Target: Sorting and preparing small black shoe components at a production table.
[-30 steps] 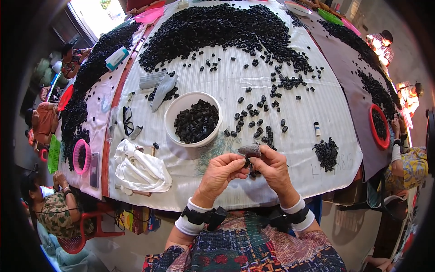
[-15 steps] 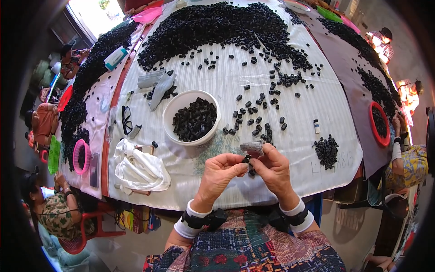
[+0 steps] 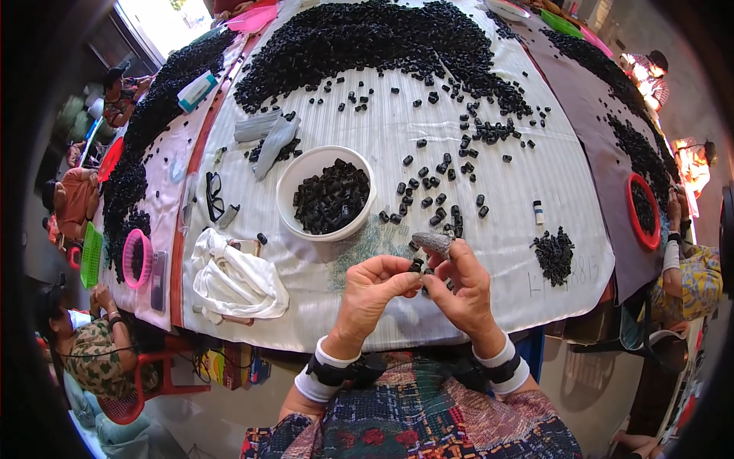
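Note:
My left hand (image 3: pixel 376 289) pinches a small black plastic part (image 3: pixel 417 265) between thumb and fingertips. Close against it, my right hand (image 3: pixel 461 289) has its thumb near the same part and its other fingers curled. A rough grey covering (image 3: pixel 433 244) sits over the end of the right index finger. Dark bits show between the right fingers, but what they are is hidden. Just beyond my hands lie several loose black cylindrical parts (image 3: pixel 440 200). To the left stands a white bowl (image 3: pixel 284 206) filled with black pieces (image 3: pixel 330 197).
A large heap of black parts (image 3: pixel 367 46) covers the table's far side. White cloth (image 3: pixel 237 283), glasses (image 3: pixel 215 197) and grey cloth strips (image 3: pixel 275 145) lie left. At right are a small bottle (image 3: pixel 538 213) and a pile of thin black pieces (image 3: pixel 552 256). Other people sit at both sides.
The right index finger with its grey covering has lifted and moved slightly right, away from the thumb. The left hand keeps its pinch. The whole view has shifted a little.

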`<state>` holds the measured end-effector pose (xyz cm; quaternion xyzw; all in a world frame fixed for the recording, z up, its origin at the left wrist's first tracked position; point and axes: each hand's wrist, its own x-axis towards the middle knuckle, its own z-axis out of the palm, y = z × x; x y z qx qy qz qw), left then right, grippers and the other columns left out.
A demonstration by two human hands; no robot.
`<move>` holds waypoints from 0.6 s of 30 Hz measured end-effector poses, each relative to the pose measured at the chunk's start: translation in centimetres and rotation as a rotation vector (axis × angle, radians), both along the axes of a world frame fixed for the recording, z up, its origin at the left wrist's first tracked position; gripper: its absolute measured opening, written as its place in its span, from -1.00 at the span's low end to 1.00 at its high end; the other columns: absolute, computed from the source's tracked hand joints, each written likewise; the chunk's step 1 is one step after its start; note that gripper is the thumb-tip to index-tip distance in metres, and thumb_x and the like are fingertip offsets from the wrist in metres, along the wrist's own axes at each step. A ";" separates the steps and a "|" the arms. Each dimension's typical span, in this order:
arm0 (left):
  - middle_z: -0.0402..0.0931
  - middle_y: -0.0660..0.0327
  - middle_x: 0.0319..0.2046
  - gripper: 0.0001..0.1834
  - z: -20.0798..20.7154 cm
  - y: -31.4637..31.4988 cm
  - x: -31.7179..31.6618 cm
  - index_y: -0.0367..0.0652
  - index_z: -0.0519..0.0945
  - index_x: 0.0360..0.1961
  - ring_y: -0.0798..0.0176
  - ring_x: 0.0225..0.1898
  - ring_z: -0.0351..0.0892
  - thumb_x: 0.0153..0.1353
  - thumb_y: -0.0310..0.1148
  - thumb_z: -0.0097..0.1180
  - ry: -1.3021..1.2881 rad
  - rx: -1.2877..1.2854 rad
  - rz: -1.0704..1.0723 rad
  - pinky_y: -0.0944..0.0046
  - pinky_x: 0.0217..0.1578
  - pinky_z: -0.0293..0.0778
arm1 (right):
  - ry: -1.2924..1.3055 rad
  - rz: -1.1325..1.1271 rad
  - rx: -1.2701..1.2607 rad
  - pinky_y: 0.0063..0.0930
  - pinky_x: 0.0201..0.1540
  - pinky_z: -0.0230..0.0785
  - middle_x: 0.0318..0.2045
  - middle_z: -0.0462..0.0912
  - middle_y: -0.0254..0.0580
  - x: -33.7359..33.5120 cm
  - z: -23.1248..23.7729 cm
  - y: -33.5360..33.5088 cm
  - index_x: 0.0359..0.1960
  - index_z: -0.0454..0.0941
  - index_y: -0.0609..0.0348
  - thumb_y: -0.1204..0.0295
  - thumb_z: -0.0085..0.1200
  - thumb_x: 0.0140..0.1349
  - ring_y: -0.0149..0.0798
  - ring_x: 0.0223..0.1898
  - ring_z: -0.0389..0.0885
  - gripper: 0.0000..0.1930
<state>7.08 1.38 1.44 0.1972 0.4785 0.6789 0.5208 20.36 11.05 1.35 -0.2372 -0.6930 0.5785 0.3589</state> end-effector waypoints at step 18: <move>0.58 0.19 -0.45 -0.85 -1.0 -0.6 -0.5 -0.32 0.60 -0.33 0.39 -0.45 0.56 0.09 -0.46 0.21 -0.135 -0.062 -0.076 0.45 -0.40 0.51 | -0.143 -0.024 0.668 -0.30 -0.40 0.36 -0.39 0.45 -0.02 -0.6 -0.4 -0.5 -0.30 0.45 0.34 0.56 0.31 -0.21 -0.04 -0.40 0.45 -0.62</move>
